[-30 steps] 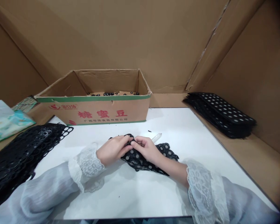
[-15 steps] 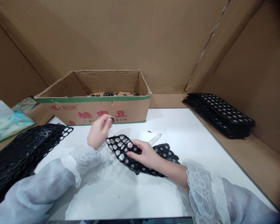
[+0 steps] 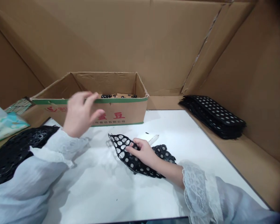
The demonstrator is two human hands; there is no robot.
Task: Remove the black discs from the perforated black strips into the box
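My right hand (image 3: 146, 152) grips a black rubbery sheet (image 3: 121, 147) full of round holes, thumb on top; its left end lifts off the white tabletop (image 3: 100, 186). Some holes in the sheet look open, while others look filled with grey discs. Above the front edge of a cardboard box (image 3: 133, 109), my left hand (image 3: 80, 113) is raised with thumb and fingers apart, and nothing shows in it. Small black rings (image 3: 107, 96) lie inside the box. Behind my right hand rests a clear, pen-like stick (image 3: 153, 139), partly hidden.
A stack of black dotted sheets (image 3: 217, 113) sits on cardboard at the right. On the left is a pile of black holed sheets (image 3: 11, 152), partly covered by my sleeve. Beyond it lies a teal and white plastic packet (image 3: 8, 124). Cardboard walls (image 3: 121, 37) surround the table.
My left hand has moved up and left from the sheet to the box edge. The small black piece pinched in it earlier no longer shows, and its fingers have spread. My right hand keeps its hold.
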